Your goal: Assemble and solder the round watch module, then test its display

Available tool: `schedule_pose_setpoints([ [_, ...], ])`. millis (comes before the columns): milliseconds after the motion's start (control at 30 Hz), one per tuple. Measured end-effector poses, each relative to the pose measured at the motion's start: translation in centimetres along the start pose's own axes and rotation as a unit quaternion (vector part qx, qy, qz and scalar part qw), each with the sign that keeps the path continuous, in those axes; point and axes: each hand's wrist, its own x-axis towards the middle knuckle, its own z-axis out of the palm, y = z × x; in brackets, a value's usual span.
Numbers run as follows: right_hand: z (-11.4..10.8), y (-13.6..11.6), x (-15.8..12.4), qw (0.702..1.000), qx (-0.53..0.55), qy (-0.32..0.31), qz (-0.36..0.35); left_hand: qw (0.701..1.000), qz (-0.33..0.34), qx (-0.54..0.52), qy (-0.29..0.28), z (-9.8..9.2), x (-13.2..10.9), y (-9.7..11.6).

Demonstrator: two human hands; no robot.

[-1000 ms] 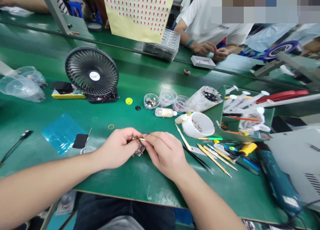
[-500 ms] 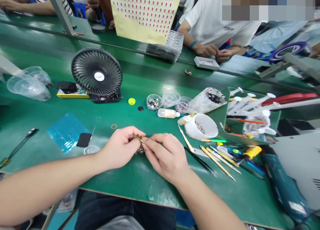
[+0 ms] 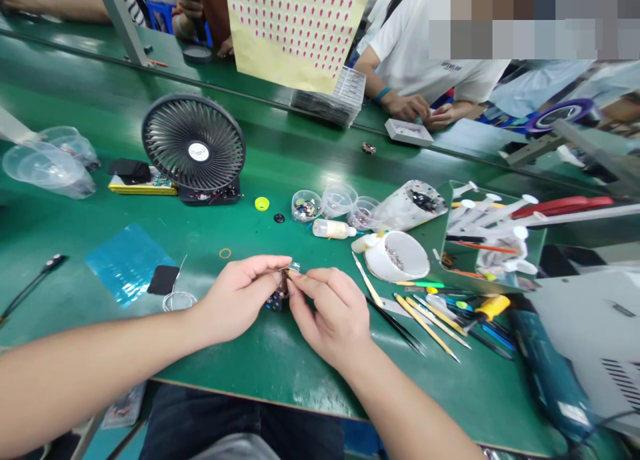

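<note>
Near the front middle of the green table [image 3: 320, 380], my left hand [image 3: 237, 297] and my right hand [image 3: 333, 310] meet at a small electronic assembly [image 3: 283, 288]. Both hands pinch it between thumb and fingers, the left from its left side and the right from its upper right. The piece looks brown and metallic, with dark blue parts low down and a clear bit on top; fingers cover much of it. Left of my left hand lie a black square pad [image 3: 163, 280], a coil of thin white wire [image 3: 180, 301] and a blue plastic bag [image 3: 129, 263].
A black fan [image 3: 193, 141] stands behind the hands. Small clear cups [image 3: 307, 207], a bottle [image 3: 333, 229] and a white cup [image 3: 399, 255] are at centre right. Black tweezers [image 3: 397, 325], picks [image 3: 427, 325] and a tool holder [image 3: 493, 237] lie rightward. A co-worker's hands [image 3: 425, 110] are across the table.
The small assembly has turned between my fingers, so its dark blue parts and a clear bit now show. The whole view has shifted slightly.
</note>
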Motion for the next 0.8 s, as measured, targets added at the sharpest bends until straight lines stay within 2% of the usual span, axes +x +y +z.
schedule_pose_setpoints([
  [233, 0.3, -0.1, 0.0, 1.0, 0.018, 0.014, 0.008, 1.0, -0.001, 0.01, 0.005, 0.1, -0.2, -0.2],
  [467, 0.4, -0.1, -0.1, 0.999, 0.031, 0.018, 0.019, 0.999, -0.007, -0.025, -0.023, 0.4, -0.3, -0.4],
  [667, 0.5, -0.4, -0.1, 0.996, 0.053, 0.043, 0.054, 0.994, -0.032, -0.103, -0.01, 1.0, -0.6, 0.0],
  [800, 0.5, -0.6, 0.0, 0.995, 0.043, 0.031, 0.084, 0.994, -0.029, -0.108, -0.004, 1.1, -0.6, 0.1],
])
